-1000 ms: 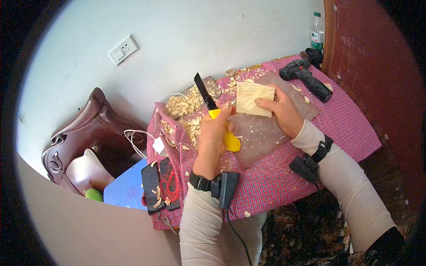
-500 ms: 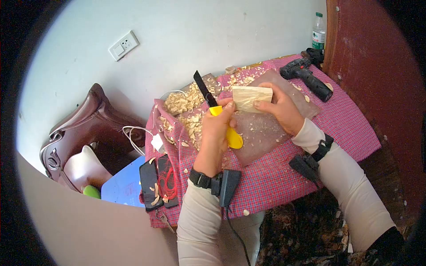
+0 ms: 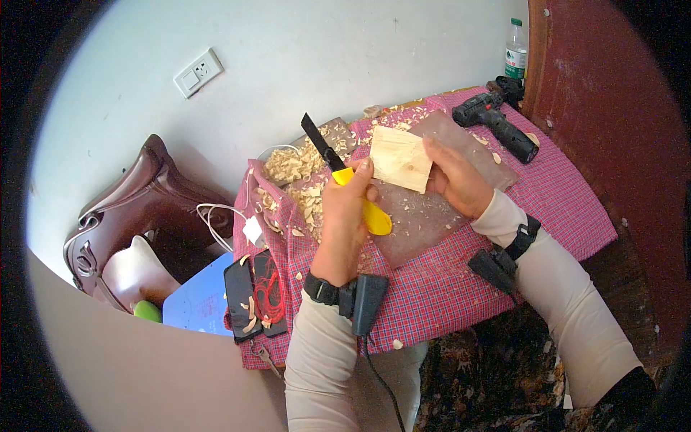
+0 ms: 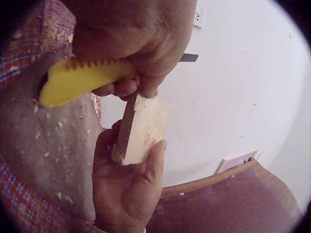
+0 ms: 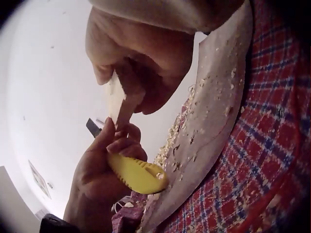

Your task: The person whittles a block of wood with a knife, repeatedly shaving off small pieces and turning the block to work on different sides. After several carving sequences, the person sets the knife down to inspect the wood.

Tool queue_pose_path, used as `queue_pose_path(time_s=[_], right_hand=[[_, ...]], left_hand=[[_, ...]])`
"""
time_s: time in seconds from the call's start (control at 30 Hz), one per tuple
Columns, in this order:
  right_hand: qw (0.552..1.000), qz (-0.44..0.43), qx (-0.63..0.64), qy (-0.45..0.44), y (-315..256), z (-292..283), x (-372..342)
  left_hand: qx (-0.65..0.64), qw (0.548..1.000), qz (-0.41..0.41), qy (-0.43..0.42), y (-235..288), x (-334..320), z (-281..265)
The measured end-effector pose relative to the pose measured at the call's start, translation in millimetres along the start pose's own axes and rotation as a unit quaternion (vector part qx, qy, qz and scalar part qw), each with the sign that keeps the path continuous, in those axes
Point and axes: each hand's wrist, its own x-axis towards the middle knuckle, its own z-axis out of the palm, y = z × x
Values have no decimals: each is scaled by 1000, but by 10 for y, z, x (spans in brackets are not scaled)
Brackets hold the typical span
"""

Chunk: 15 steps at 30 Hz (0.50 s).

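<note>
My left hand [image 3: 347, 209] grips a utility knife [image 3: 376, 218] by its yellow handle, the black blade pointing up and away to the left. Its thumb and fingertips also touch the near left edge of a square wood block [image 3: 402, 160]. On the block's opposite side, my right hand [image 3: 461, 180] holds it between thumb and fingers. The left wrist view shows the block [image 4: 141, 131] edge-on, with a rough, chipped face and visible thickness. Both hands are raised over a grey-brown mat [image 3: 425, 219] sprinkled with shavings.
Wood shavings [image 3: 295, 165] are heaped at the table's back left. A black cordless drill [image 3: 497, 126] lies at the back right, near a water bottle [image 3: 515, 54]. Phones [image 3: 243, 299] and a red cord [image 3: 269, 291] lie at the left edge of the checked cloth [image 3: 461, 306].
The wood block has been turned between the hands: its grooved face showed earlier, and a smoother face with a knot shows now. The knife has shifted slightly left.
</note>
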Motion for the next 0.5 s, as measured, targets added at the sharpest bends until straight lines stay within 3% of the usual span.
queue_pose_path(time_s=[0.03, 0.1, 0.23, 0.3, 0.43, 0.5], right_hand=[[1000, 0, 0, 0, -37, -8, -12], [986, 79, 113, -97, -130, -8, -47], [975, 100, 170, -104, -106, 1, -57], [986, 70, 77, -130, -78, -2, -80], [983, 53, 36, -174, -33, -17, -83], [986, -16, -65, -154, -23, 18, -85]], left_hand=[[-11, 1000, -2, -12, 8, -3, -3], [-21, 999, -5, -24, 21, -1, -19], [-51, 996, -20, -69, 29, 31, -64], [-77, 993, -28, -87, 29, 46, -81], [-107, 983, -29, -144, 16, 79, -106], [-113, 981, -28, -157, -1, 90, -107]])
